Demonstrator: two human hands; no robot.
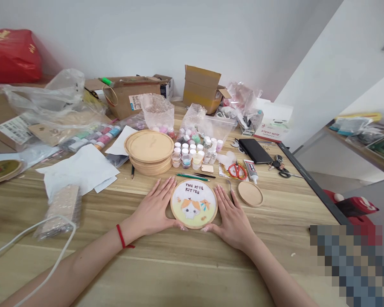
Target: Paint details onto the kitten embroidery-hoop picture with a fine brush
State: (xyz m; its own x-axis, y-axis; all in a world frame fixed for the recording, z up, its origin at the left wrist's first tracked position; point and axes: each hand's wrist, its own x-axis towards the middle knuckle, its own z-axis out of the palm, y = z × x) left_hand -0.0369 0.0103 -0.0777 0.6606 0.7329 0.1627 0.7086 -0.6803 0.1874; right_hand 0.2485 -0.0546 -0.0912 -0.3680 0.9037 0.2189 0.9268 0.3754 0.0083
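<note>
A round wooden-rimmed picture (193, 204) lies flat on the table in front of me. It shows a white and orange kitten on a pale yellow ground, with the lettering "THE KITE KITTEN" above. My left hand (158, 209), a red cord at its wrist, rests flat against the picture's left side. Its fingers are stretched out and the thumb reaches the lower rim. On the opposite side lies my right hand (232, 217), fingers also stretched, thumb at the lower rim. Just beyond the picture are a green pencil (192, 177) and dark tweezers (205, 175).
Stacked round wooden trays (150, 147) stand behind my left hand, beside several small jars (192, 149). To the right are a small wooden tray (250, 194), red-handled pliers (237, 170), a glue tube (251, 170) and a black notebook (254, 150). A white cable (64, 256) crosses my left arm.
</note>
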